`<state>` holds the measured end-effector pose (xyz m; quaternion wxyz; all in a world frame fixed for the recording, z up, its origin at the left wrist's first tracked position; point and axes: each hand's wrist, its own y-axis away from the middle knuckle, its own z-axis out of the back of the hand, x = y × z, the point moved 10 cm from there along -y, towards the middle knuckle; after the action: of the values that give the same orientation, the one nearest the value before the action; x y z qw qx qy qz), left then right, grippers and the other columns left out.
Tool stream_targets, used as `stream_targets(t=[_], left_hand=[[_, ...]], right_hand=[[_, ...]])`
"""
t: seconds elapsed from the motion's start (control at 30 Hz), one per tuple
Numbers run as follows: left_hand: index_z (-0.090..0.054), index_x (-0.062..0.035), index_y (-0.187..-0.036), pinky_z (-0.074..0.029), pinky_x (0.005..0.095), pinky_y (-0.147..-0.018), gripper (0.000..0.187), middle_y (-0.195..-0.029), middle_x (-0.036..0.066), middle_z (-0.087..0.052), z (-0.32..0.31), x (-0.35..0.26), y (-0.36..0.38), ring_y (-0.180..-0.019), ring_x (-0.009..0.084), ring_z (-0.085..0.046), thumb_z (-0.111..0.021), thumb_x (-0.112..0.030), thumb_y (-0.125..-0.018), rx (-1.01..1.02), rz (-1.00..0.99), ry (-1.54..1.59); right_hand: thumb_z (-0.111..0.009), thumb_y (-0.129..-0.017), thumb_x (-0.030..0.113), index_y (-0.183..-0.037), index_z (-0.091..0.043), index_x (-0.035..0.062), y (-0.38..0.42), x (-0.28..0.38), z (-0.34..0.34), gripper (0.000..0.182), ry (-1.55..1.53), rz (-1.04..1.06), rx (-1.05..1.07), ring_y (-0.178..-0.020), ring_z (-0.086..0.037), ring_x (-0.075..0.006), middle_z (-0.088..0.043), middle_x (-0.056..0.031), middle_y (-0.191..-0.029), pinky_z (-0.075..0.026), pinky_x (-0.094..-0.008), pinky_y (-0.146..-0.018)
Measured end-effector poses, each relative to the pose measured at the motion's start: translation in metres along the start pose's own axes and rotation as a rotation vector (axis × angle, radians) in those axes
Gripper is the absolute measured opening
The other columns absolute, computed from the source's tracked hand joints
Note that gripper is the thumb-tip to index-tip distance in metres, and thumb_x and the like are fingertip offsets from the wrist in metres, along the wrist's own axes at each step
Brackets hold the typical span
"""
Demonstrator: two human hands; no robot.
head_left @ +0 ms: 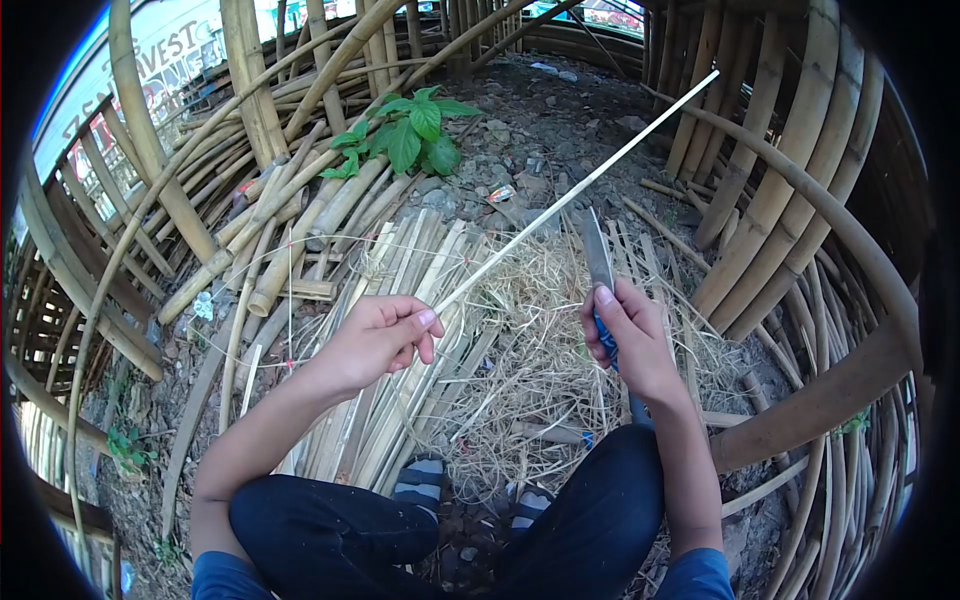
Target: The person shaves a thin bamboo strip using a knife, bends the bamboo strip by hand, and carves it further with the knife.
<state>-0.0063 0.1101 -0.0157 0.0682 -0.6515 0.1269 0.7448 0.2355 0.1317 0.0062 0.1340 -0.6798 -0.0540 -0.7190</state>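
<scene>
A long, thin bamboo strip (pixel 580 187) slants up and to the right, its lower end at the fingertips of my left hand (pixel 378 345). That hand is closed in a pinch on it. My right hand (pixel 635 335) is wrapped round the blue handle of a knife (pixel 598 250), whose blade points up and lies just right of the strip without clearly touching it. Below and between the hands lies a heap of pale shavings (pixel 545 340). Several split bamboo slats (pixel 400 400) lie on the ground under my left forearm.
Bamboo poles (pixel 290 215) are piled at the left, and thick upright poles (pixel 800 180) stand at the right. A bent pole (pixel 810 190) arches in beside my right arm. A leafy plant (pixel 408 135) grows ahead. My knees (pixel 600 500) are bent up close below the hands.
</scene>
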Motion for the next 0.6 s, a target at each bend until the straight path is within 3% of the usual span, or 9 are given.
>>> stream_targets(t=[0.03,0.1,0.2,0.43,0.53,0.6], left_hand=[[-0.062,0.0005,-0.097,-0.032,0.0174,-0.047,0.021,-0.07,0.003,-0.059,-0.005,-0.006,-0.001,-0.05,0.0031,-0.04,-0.049,-0.015,-0.1,0.005,-0.002,-0.001],[-0.062,0.0004,-0.097,-0.03,0.0175,-0.046,0.022,-0.068,0.001,-0.055,-0.023,-0.009,-0.004,-0.05,0.0033,-0.039,-0.048,-0.017,-0.1,0.091,0.08,0.068],[-0.061,-0.0007,-0.095,-0.03,0.0184,-0.046,0.019,-0.067,-0.001,-0.052,-0.05,-0.017,-0.003,-0.052,0.0032,-0.039,-0.048,-0.015,-0.099,0.178,0.092,0.119],[-0.056,-0.0014,-0.099,-0.023,0.019,-0.044,0.01,-0.065,-0.003,-0.045,-0.073,-0.018,0.007,-0.053,0.0019,-0.035,-0.047,-0.006,-0.095,0.216,0.089,0.193],[-0.056,-0.0012,-0.099,-0.023,0.0186,-0.044,0.009,-0.068,-0.001,-0.049,-0.072,-0.019,0.007,-0.053,0.0019,-0.036,-0.049,-0.006,-0.096,0.209,0.024,0.188],[-0.061,0.0007,-0.094,-0.031,0.0189,-0.048,0.013,-0.069,-0.002,-0.052,-0.07,-0.02,0.01,-0.057,0.0021,-0.041,-0.049,-0.004,-0.094,0.191,0.027,0.24]], right_hand=[[-0.045,-0.102,0.032,-0.096,-0.058,0.0056,0.002,0.001,-0.008,0.03,0.001,0.001,-0.005,-0.055,-0.045,-0.0042,-0.051,0.0019,-0.068,-0.035,-0.0199,-0.048],[-0.044,-0.103,0.03,-0.094,-0.059,0.0055,0.008,0.008,-0.05,0.03,-0.041,0.054,0.278,-0.056,-0.043,-0.004,-0.05,0.0028,-0.067,-0.035,-0.0195,-0.051],[-0.045,-0.103,0.029,-0.091,-0.06,0.0044,0.019,-0.006,-0.079,0.031,0.006,-0.148,0.468,-0.055,-0.04,-0.0039,-0.049,0.0039,-0.063,-0.032,-0.0208,-0.051],[-0.05,-0.101,0.028,-0.085,-0.063,0.0023,0.017,-0.007,-0.088,0.033,-0.052,-0.116,0.502,-0.054,-0.04,-0.0039,-0.049,0.0037,-0.061,-0.032,-0.0212,-0.048],[-0.053,-0.1,0.027,-0.083,-0.064,0.001,0.016,-0.003,-0.084,0.033,-0.056,-0.116,0.466,-0.055,-0.042,-0.0036,-0.051,0.0031,-0.061,-0.032,-0.021,-0.049],[-0.054,-0.099,0.026,-0.083,-0.065,0.0006,0.018,0.001,-0.083,0.033,-0.03,-0.11,0.446,-0.055,-0.043,-0.0036,-0.051,0.0029,-0.061,-0.032,-0.0212,-0.049]])
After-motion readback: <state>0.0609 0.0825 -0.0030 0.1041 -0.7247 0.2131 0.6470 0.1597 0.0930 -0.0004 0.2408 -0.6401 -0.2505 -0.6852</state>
